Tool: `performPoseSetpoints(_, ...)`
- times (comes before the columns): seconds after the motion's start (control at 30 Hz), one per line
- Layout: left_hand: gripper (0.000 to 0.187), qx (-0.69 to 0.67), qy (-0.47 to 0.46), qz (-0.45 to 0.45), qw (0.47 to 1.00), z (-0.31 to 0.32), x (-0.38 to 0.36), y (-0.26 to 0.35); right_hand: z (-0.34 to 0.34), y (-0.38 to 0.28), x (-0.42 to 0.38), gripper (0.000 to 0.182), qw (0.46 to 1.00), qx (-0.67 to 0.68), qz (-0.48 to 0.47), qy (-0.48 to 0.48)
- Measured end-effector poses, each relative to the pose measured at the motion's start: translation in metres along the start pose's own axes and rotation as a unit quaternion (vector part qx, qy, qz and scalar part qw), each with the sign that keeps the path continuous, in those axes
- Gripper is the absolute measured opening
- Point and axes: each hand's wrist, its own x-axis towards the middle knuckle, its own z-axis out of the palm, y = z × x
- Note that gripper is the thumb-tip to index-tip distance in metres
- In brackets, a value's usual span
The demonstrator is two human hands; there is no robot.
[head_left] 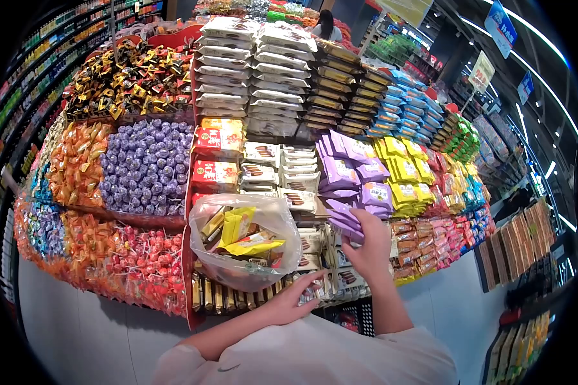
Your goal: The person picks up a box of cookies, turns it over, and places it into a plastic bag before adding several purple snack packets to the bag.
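Note:
Several purple packets point(344, 222) are in my right hand point(368, 245), its fingers closed round their right side, just below the stacks of purple packets point(344, 168). My left hand point(294, 300) holds nothing; its fingers are apart, beside the lower right of an open clear plastic bag point(273, 256). Inside the bag lie yellow packets point(237, 226) and other wrapped snacks. The bag rests on the display, over rows of gold-wrapped bars point(218, 296). White packets point(300, 186) are stacked between the bag and the purple packets.
Purple lollipops point(146, 163) and orange-wrapped sweets point(77, 163) fill bins at the left. Yellow packets point(401, 170) and blue packets point(408, 106) lie to the right. A red divider edge point(187, 276) stands left of the bag. A person point(327, 27) is at the far side.

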Motion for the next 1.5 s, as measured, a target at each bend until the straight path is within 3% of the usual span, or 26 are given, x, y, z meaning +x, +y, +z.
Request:
performPoseSetpoints(0.03,0.076,-0.001,-0.003,-0.002,1.000,0.004,0.006,0.000,-0.003,-0.010,-0.010,0.062,1.000,-0.001,0.003,-0.001)
performPoseSetpoints(0.1,0.094,-0.060,0.123,0.060,0.989,0.012,0.018,-0.003,-0.004,-0.033,-0.033,0.064,0.997,0.055,-0.024,0.048)
performPoseSetpoints(0.13,0.102,-0.126,0.130,0.073,0.981,0.011,0.026,-0.004,-0.003,-0.042,-0.045,0.067,0.997,0.060,-0.016,0.040)
performPoseSetpoints(0.3,0.100,-0.162,0.150,0.114,0.969,0.009,0.037,-0.015,0.010,-0.056,-0.081,0.072,0.995,0.095,0.038,-0.005)
performPoseSetpoints(0.4,0.091,-0.236,0.124,0.051,0.962,0.010,0.028,-0.031,0.003,-0.060,-0.079,0.074,0.989,0.112,0.084,-0.052)
performPoseSetpoints(0.47,0.088,-0.411,0.086,-0.053,0.906,0.011,0.018,-0.035,-0.007,-0.063,-0.073,0.073,0.979,0.142,0.126,-0.081)
performPoseSetpoints(0.5,0.088,-0.408,0.087,-0.054,0.907,0.009,0.013,-0.038,-0.013,-0.058,-0.070,0.070,0.967,0.183,0.106,-0.140)
performPoseSetpoints(0.53,0.084,-0.480,0.045,-0.091,0.871,0.005,0.008,-0.042,-0.018,-0.052,-0.067,0.067,0.951,0.223,0.085,-0.198)
performPoseSetpoints(0.57,0.080,-0.548,0.002,-0.128,0.827,0.001,0.004,-0.044,-0.019,-0.044,-0.062,0.067,0.950,0.225,0.084,-0.198)
performPoseSetpoints(0.63,0.078,-0.557,-0.033,-0.137,0.818,-0.002,-0.001,-0.029,-0.014,-0.023,-0.047,0.054,0.954,0.248,0.104,-0.134)
performPoseSetpoints(0.7,0.087,-0.524,-0.115,-0.139,0.832,-0.001,-0.006,-0.027,-0.003,-0.002,-0.022,0.048,0.977,0.155,0.136,-0.057)
performPoseSetpoints(0.73,0.097,-0.506,-0.157,-0.136,0.837,0.000,-0.004,-0.032,0.008,0.013,-0.010,0.045,0.988,0.107,0.110,-0.022)
performPoseSetpoints(0.8,0.101,-0.465,-0.198,-0.131,0.853,0.000,-0.003,-0.025,0.030,0.038,0.011,0.042,0.995,0.059,0.078,0.013)
performPoseSetpoints(0.83,0.104,-0.423,-0.240,-0.129,0.864,0.000,-0.002,-0.022,0.039,0.046,0.020,0.041,0.998,0.002,0.057,0.004)
performPoseSetpoints(1.03,0.105,-0.447,-0.212,-0.121,0.861,-0.001,-0.002,-0.030,0.089,0.086,0.053,0.039,0.977,-0.190,-0.010,-0.100)
performPoseSetpoints(1.1,0.104,-0.453,-0.198,-0.120,0.861,-0.001,-0.003,-0.030,0.096,0.091,0.058,0.030,0.954,-0.266,-0.039,-0.134)
performPoseSetpoints(1.13,0.104,-0.456,-0.198,-0.116,0.860,-0.001,-0.003,-0.029,0.100,0.093,0.058,0.023,0.953,-0.270,-0.044,-0.130)
performPoseSetpoints(1.3,0.104,-0.458,-0.189,-0.113,0.861,-0.002,-0.003,-0.035,0.076,0.089,0.069,0.024,0.955,-0.249,-0.082,-0.140)
performPoseSetpoints(1.5,0.106,-0.459,-0.194,-0.128,0.857,0.000,-0.001,-0.030,0.071,0.084,0.087,0.027,0.927,-0.261,-0.076,-0.258)
